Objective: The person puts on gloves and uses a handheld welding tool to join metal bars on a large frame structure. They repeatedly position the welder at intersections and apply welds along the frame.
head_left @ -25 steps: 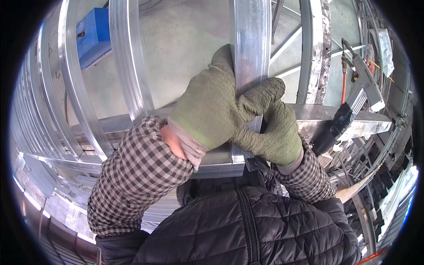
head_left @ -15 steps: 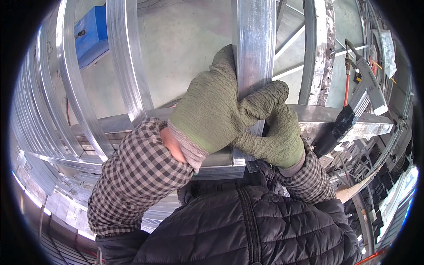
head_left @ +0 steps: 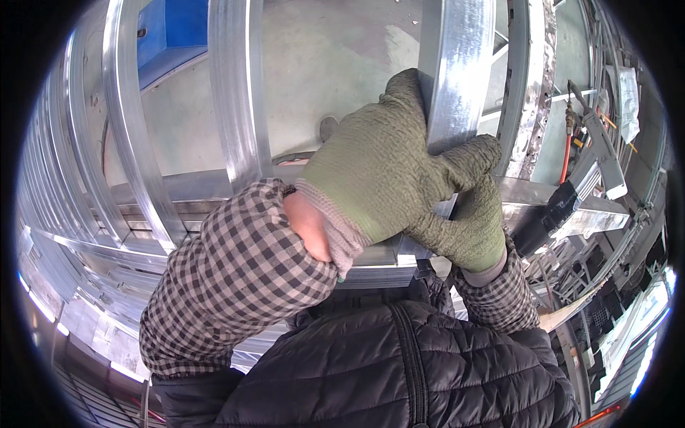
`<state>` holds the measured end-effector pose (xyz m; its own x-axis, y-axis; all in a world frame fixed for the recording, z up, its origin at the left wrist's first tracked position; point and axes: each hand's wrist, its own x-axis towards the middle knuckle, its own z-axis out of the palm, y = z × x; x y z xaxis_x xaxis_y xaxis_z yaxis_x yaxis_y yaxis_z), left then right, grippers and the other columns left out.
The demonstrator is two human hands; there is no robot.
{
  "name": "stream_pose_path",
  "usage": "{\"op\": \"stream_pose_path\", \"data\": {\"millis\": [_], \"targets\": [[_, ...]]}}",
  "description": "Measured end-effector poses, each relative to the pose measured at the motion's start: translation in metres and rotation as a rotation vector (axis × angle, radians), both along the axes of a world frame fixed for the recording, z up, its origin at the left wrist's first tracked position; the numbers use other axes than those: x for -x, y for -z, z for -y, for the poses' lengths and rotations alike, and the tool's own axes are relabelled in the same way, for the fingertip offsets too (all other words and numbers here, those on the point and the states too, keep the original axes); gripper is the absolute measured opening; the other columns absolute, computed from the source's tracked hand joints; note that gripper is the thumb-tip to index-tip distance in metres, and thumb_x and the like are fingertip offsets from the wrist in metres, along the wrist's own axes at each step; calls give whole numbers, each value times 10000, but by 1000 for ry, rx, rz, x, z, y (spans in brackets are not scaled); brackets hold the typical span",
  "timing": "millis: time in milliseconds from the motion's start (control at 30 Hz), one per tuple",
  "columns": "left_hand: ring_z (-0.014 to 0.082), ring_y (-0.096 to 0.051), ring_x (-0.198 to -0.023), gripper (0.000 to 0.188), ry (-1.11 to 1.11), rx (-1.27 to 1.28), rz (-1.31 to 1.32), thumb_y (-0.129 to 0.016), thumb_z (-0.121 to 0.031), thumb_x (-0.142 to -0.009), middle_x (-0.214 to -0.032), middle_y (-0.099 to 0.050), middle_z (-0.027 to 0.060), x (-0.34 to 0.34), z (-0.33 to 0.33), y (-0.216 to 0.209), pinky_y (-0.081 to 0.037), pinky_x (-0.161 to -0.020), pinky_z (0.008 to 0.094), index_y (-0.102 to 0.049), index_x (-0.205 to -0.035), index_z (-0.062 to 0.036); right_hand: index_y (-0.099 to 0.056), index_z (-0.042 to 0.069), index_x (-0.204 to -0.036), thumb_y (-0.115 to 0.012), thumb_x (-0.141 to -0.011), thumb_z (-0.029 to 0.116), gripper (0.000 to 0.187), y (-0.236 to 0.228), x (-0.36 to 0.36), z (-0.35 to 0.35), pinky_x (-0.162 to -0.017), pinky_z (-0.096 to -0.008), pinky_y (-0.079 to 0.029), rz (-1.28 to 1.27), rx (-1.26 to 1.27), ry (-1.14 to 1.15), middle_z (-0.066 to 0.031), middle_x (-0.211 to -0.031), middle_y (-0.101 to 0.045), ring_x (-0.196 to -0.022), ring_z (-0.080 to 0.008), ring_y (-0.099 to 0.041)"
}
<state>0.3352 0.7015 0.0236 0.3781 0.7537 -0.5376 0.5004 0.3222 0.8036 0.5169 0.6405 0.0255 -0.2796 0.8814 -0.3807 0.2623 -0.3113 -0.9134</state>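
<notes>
Both my hands wear crinkled green work gloves. A shiny rectangular metal bar (head_left: 460, 78) runs away from me, its near part under my hands. My left hand (head_left: 371, 167) is closed round it, fingers along its left side and thumb laid across the top. Just nearer and to the right, my right hand (head_left: 471, 225) is closed on the bar's near part, partly behind the left thumb. Its fingertips are hidden. Beneath the hands a metal cross rail (head_left: 524, 191) runs from left to right.
Several similar metal bars (head_left: 239, 93) stand side by side at the left. Beyond them is a blue box (head_left: 175, 53) on the floor. To the right lie a long tool with a black-taped grip (head_left: 560, 203) and a red hose (head_left: 566, 160). Metal scraps (head_left: 571, 267) clutter the lower right.
The bar and both hands now appear farther right in the picture, as do the left-hand bars and the blue box. My grip looks the same.
</notes>
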Motion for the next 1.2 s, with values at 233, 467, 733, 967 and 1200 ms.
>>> {"op": "stream_pose_path", "data": {"millis": [233, 467, 733, 967, 1200], "targets": [[317, -769, -1039, 738, -207, 117, 195, -788, -443, -985, -1185, -737, 259, -3, 0, -6, -632, -864, 376, -543, -1404, 112, -674, -11, -1259, -912, -865, 358, 590, -2, -2, -2, -991, -393, -573, 154, 13, -29, -164, -1140, -776, -1138, -246, -734], [199, -693, -1045, 622, -240, 82, 183, -788, -411, -1003, -1162, -719, 120, -7, -4, -7, -573, -907, 322, -592, -1393, 32, -526, -76, -1498, -765, -971, 205, 644, -23, -24, 19, -995, -381, -583, 141, -65, 212, -227, -1229, -741, -1159, -275, -728], [205, -693, -1017, 766, -208, 108, 95, -759, -559, -982, -1142, -725, 133, -10, -6, -11, -583, -876, 334, -567, -1446, 20, -524, -57, -1496, -493, -1139, 118, 398, -58, -137, 56, -900, -315, -622, 488, -538, 809, -175, -1237, -731, -1074, -210, -734], [186, -671, -1010, 782, -224, 16, 55, -748, -513, -1005, -1206, -709, 143, -14, -2, -19, -566, -865, 317, -523, -1490, 57, -545, -62, -1471, -777, -986, 314, 656, -39, -166, 25, -935, -331, -562, 485, -345, 759, -164, -1307, -701, -1165, -203, -673], [234, -683, -1149, 683, -294, -178, 75, -694, -298, -1055, -1440, -621, 244, 26, -6, -10, -570, -955, 334, -446, -1542, 113, -643, 12, -1389, -851, -881, 443, 698, 40, -182, -77, -819, -344, -576, 593, -139, 647, -114, -1127, -754, -971, -190, -722]]}}
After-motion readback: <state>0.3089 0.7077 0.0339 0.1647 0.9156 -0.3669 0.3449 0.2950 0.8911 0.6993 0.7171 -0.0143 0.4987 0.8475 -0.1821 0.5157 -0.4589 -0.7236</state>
